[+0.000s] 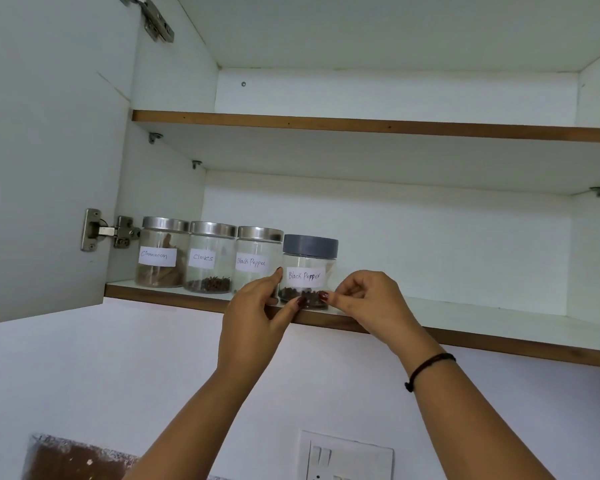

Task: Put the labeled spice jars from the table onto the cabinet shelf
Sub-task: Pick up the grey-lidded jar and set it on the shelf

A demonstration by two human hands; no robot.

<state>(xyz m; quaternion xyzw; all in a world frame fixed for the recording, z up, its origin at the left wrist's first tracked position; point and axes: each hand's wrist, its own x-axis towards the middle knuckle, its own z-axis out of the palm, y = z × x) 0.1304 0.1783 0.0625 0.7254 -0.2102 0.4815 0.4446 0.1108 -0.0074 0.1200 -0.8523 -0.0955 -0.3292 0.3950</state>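
Note:
Four labelled spice jars stand in a row at the left of the lower cabinet shelf (499,323). From the left they are Cinnamon (160,252), Cloves (210,258) and a steel-lidded Black Pepper jar (257,254). The fourth, a grey-lidded Black Pepper jar (307,268), stands at the shelf's front edge. My left hand (257,317) holds this jar, forefinger up its left side and thumb on its lower front. My right hand (364,299) has its fingers curled at the jar's lower right, with the thumb tip on the glass.
The white cabinet door (49,168) hangs open at the left on steel hinges. The upper shelf (361,126) shows nothing on it. To the right of the jars the lower shelf is bare. Below are a white wall, a switch plate (347,459) and a brown speckled surface (73,459).

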